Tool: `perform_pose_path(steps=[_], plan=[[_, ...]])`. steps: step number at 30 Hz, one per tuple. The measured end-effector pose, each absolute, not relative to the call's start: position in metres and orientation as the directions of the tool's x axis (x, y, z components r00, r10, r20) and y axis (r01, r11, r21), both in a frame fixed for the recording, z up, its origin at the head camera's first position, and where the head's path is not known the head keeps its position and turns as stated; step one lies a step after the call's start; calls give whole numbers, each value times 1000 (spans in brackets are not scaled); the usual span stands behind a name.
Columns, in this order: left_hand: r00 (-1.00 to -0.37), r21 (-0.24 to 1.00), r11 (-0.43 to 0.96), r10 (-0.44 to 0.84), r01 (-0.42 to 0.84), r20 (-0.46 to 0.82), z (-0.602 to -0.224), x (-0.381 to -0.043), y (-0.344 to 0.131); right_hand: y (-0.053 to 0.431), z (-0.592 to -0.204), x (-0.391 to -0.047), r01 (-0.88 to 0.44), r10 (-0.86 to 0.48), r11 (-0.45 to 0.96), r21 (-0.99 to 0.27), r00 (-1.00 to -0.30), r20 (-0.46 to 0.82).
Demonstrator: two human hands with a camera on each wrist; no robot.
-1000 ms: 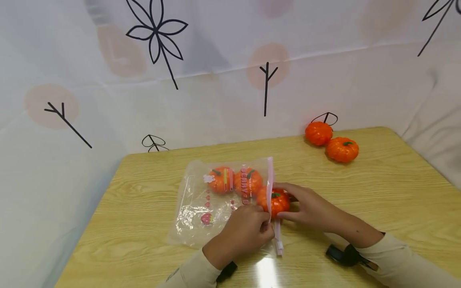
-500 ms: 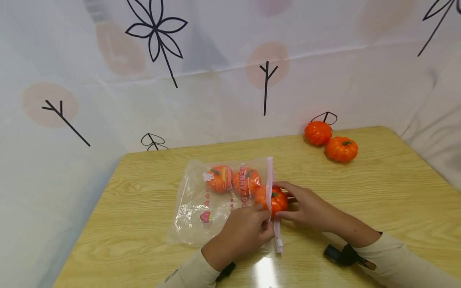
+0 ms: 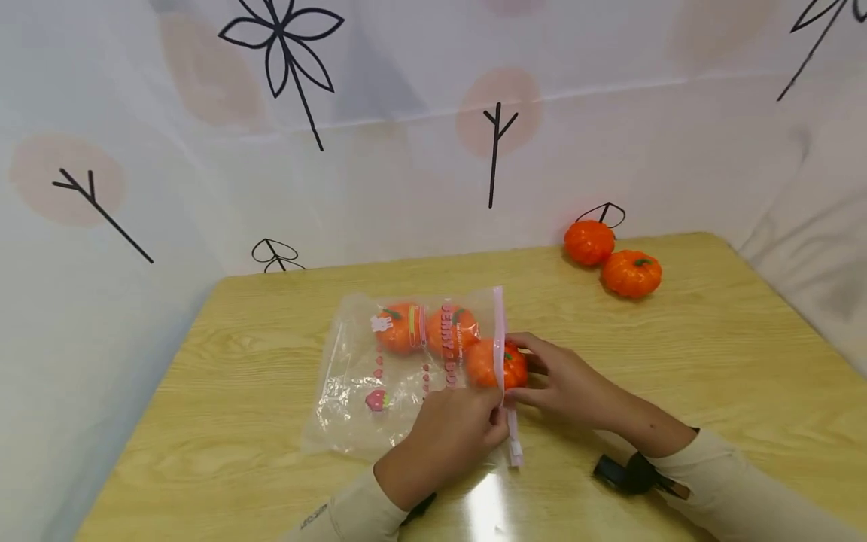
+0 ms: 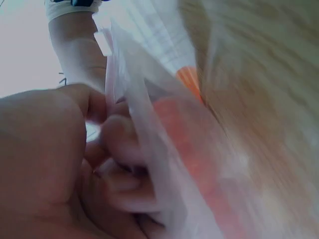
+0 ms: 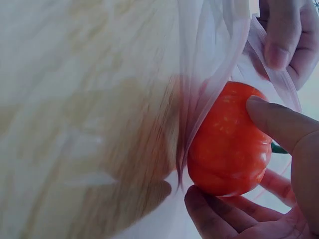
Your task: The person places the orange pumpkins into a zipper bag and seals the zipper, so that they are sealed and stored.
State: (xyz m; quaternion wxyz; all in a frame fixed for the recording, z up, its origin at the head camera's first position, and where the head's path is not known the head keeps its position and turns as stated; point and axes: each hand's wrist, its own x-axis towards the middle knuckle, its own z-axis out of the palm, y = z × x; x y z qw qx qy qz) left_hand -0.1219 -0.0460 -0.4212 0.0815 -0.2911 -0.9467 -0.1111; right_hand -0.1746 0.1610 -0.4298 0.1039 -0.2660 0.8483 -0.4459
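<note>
A clear zip bag (image 3: 345,410) with a pink slider edge lies on the table, and two small orange pumpkins sit inside it, the left pumpkin (image 3: 400,331) beside the middle pumpkin (image 3: 452,331). My left hand (image 3: 450,436) pinches the bag's edge near its opening. With fingers and thumb, my right hand (image 3: 558,380) grips a third pumpkin (image 5: 229,144) that is partly inside the bag's mouth, its green stem toward the palm. In the left wrist view, curled fingers (image 4: 124,144) hold the plastic, and orange shows blurred through it.
Two more pumpkins, a rear one (image 3: 589,242) and a front one (image 3: 631,274), touch each other at the table's back right. Behind the wooden table (image 3: 223,339) hangs a white cloth (image 3: 379,203) with plant drawings. A white glare spot lies near the front.
My right hand has pushed the third pumpkin a little left, deeper into the bag's mouth. My left hand keeps its pinch on the edge. The head view has shifted slightly.
</note>
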Motion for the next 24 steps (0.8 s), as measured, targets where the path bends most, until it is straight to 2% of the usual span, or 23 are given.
perform_pose_path(steps=[8,12,19,24], plan=[[-859,177,845,470,505,204,-420,-117,-44,157,-435,-174,-358,-565,400,-844,-821,80],[-857,171,848,459,501,235,-422,-117,-44,157,-436,-173,-367,-588,371,-853,-804,90],[-813,115,840,465,530,351,-427,-123,-44,160,-437,-174,-373,-593,378,-847,-800,88],[-846,149,855,437,496,306,-427,-122,-45,160,-436,-174,-351,-570,399,-847,-818,71]])
